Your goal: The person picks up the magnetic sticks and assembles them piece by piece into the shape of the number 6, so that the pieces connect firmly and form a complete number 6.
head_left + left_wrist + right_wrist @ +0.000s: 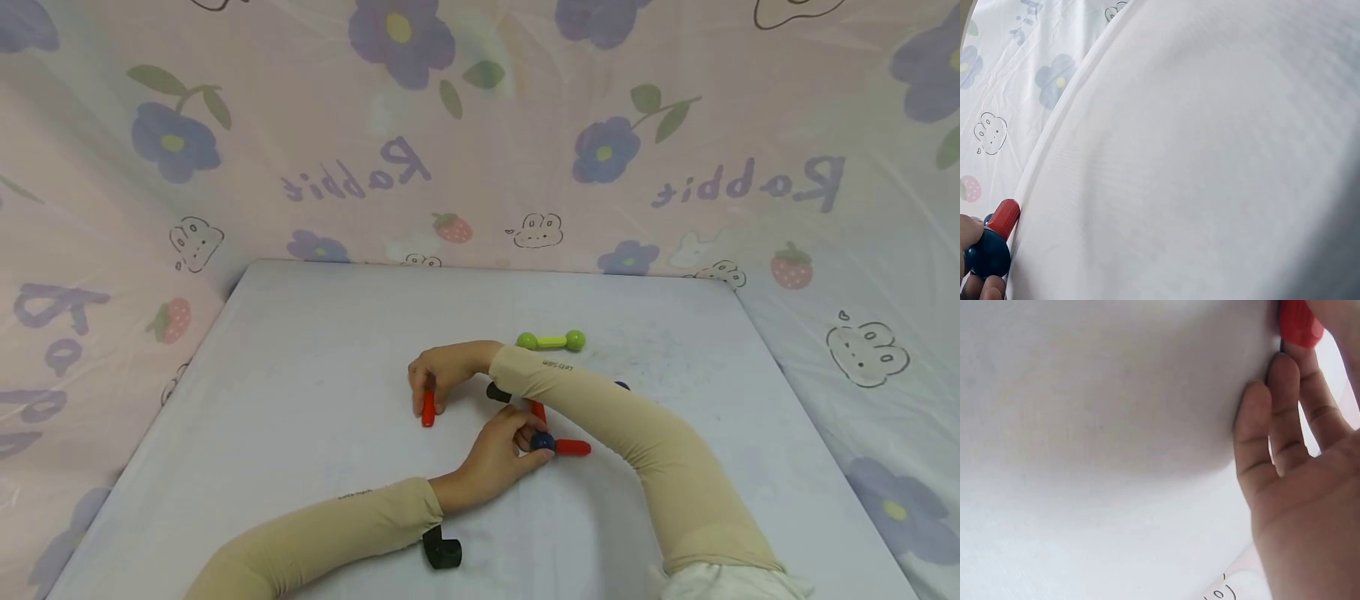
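Observation:
My left hand (491, 462) pinches a dark blue ball (542, 442) between thumb and fingers. One red rod (573, 447) points right from the ball, and another red rod (537, 411) runs away from me, partly covered by my right sleeve. In the left wrist view the blue ball (990, 255) and a red rod (1005, 217) show at the lower left corner. Farther left, my right hand (448, 371) holds a separate red rod (428, 409) near the tabletop. That rod's end (1300, 325) appears at the top of the right wrist view.
A lime-green bar with a ball at each end (551, 342) lies behind my right forearm. A black piece (498, 392) sits between the hands, and a black elbow-shaped piece (442, 550) lies near my left sleeve. A blue piece (622, 385) peeks past the right sleeve.

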Demonstrator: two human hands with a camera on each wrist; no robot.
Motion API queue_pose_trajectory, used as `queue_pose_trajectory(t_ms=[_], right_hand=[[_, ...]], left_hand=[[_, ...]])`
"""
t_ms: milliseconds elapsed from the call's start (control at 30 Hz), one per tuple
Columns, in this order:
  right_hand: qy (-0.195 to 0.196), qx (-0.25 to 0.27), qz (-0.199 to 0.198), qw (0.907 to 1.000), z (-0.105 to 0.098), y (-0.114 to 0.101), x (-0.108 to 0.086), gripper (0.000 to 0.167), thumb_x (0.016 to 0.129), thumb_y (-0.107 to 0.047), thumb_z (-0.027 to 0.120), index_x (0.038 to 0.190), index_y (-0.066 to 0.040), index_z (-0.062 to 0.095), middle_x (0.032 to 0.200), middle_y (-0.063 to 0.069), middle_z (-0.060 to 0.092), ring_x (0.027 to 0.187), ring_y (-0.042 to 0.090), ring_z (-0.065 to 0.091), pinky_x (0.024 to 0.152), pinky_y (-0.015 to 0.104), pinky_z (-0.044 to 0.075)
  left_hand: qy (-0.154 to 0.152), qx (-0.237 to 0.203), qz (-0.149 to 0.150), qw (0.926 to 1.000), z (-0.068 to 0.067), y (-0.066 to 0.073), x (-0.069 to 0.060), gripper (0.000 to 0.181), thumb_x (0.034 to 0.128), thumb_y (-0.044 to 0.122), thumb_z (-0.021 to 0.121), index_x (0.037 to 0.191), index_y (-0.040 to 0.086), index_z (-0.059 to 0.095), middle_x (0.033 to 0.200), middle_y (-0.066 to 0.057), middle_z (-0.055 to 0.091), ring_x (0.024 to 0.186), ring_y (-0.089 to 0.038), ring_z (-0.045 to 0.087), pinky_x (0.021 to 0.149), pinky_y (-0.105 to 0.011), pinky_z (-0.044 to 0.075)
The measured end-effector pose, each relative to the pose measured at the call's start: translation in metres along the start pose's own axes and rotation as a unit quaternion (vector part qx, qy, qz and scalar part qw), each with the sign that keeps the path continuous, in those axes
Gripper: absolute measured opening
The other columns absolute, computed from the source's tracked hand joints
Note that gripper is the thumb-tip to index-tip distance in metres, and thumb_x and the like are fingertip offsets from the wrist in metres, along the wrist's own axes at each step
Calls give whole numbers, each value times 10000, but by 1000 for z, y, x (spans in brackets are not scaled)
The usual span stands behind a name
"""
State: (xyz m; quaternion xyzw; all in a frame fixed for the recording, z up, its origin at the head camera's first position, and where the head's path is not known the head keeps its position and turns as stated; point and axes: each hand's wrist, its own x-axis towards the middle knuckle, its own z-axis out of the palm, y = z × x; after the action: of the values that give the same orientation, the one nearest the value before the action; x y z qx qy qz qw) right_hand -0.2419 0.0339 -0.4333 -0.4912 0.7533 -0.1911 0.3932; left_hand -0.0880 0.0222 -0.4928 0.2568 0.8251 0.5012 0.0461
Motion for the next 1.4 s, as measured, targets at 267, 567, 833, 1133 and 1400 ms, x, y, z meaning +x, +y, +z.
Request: queue_pose_trajectory(t_ms=[267, 567, 833, 1133, 1400], right_hand=[[46, 50, 16, 10000, 1, 1, 1, 270, 729, -21, 840, 962, -153, 808, 1021, -3, 636, 972, 62, 553, 849, 155, 447], [106, 18, 77, 9999, 1, 3, 2, 264, 722, -34, 845, 940, -178, 807, 1007, -38, 638, 980, 47, 569, 874, 153, 464], [98, 234, 130, 9996, 1, 2, 1, 261, 715, -7, 843, 925, -157, 807, 1000, -9, 647, 957, 71, 593, 848, 159, 481], [185, 142, 73, 9997, 0, 1, -3, 263, 721, -3, 839, 937, -150, 804, 992, -4, 661, 941, 67, 577, 830, 161, 468], [463, -72, 127, 9988, -5, 5, -16, 270, 712, -72, 865, 941, -201, 807, 975, -66, 695, 959, 55, 574, 849, 176, 448]], left_hand=[[41, 69, 117, 9999, 1, -1, 1, 305, 857, 250, 785, 1103, 138, 644, 977, 25, 594, 832, -59, 558, 732, -135, 500], [12, -6, 144, 9999, -1, 1, 0, 300, 863, 246, 779, 1107, 132, 646, 984, 3, 598, 837, -78, 566, 731, -140, 501], [38, -12, 212, 9998, -1, 0, 0, 299, 867, 246, 775, 1107, 127, 643, 989, 12, 598, 838, -79, 572, 725, -147, 508], [12, -60, 94, 9999, 0, 0, 1, 303, 860, 247, 782, 1105, 131, 648, 982, 22, 596, 844, -99, 579, 729, -147, 507], [-13, -62, 42, 10000, -2, 1, 1, 309, 857, 255, 785, 1113, 151, 645, 978, 18, 582, 829, -92, 573, 727, -143, 501]])
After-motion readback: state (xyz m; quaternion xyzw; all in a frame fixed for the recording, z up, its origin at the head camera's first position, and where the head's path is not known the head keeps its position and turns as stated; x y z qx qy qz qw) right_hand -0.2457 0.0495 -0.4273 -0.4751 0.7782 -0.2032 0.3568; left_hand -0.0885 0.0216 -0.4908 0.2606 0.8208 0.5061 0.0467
